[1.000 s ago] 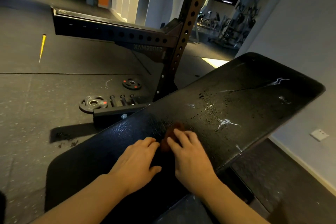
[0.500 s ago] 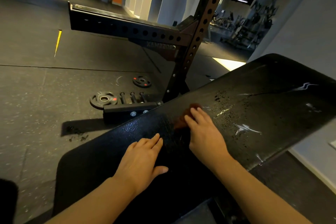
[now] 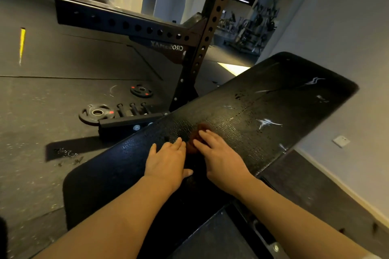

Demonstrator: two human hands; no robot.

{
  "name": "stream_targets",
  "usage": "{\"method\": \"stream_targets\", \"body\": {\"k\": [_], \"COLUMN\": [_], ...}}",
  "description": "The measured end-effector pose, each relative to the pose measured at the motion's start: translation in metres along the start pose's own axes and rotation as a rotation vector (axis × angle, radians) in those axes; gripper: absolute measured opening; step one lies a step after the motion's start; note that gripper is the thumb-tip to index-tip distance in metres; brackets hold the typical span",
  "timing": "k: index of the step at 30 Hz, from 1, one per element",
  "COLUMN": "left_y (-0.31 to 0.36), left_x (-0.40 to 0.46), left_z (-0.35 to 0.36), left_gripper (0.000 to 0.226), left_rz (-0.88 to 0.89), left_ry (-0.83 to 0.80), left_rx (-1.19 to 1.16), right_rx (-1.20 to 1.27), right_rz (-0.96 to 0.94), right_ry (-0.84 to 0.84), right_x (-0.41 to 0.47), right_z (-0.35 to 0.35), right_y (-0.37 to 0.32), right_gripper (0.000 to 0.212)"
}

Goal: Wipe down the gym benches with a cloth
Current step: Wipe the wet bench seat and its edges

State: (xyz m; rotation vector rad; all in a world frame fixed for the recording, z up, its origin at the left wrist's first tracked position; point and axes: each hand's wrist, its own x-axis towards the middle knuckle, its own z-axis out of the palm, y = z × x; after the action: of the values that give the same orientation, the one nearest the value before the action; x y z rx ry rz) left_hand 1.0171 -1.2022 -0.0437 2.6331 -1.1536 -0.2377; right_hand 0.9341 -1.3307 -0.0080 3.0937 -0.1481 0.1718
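Observation:
A long black padded gym bench (image 3: 273, 111) runs from the lower left to the upper right, its surface wet with droplets and scuffed white in places. A small dark red cloth (image 3: 196, 135) lies on the pad near its middle. My right hand (image 3: 219, 153) presses flat on the cloth, covering most of it. My left hand (image 3: 168, 160) rests flat on the pad just left of the cloth, fingers together, holding nothing.
A black squat rack (image 3: 202, 33) with a perforated upright and crossbeam stands behind the bench. Weight plates (image 3: 95, 112) (image 3: 141, 90) lie on the rubber floor at the left. A pale wall (image 3: 347, 38) with a socket (image 3: 341, 141) runs along the right.
My right hand has drawn the cloth back toward me along the pad, after pushing it forward. My left hand has slid forward until it is beside the right hand.

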Motion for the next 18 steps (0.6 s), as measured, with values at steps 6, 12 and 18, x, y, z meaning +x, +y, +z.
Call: {"method": "stream_targets", "body": {"k": [6, 12, 18], "left_y": [0.000, -0.003, -0.002], "left_x": [-0.002, -0.004, -0.006], "left_z": [0.000, 0.001, 0.002], "left_gripper": [0.080, 0.079, 0.076], "left_rz": [-0.009, 0.001, -0.011], "left_ry": [0.001, -0.002, 0.031], "left_rx": [0.004, -0.061, -0.077], "right_rx": [-0.048, -0.083, -0.103], "right_rz": [0.114, 0.217, 0.006], "right_ry": [0.101, 0.116, -0.081], "right_x": [0.003, 0.019, 0.024], "right_z": [0.010, -0.016, -0.006], "right_y": [-0.008, 0.015, 0.000], "right_gripper": [0.067, 0.062, 0.068]}}
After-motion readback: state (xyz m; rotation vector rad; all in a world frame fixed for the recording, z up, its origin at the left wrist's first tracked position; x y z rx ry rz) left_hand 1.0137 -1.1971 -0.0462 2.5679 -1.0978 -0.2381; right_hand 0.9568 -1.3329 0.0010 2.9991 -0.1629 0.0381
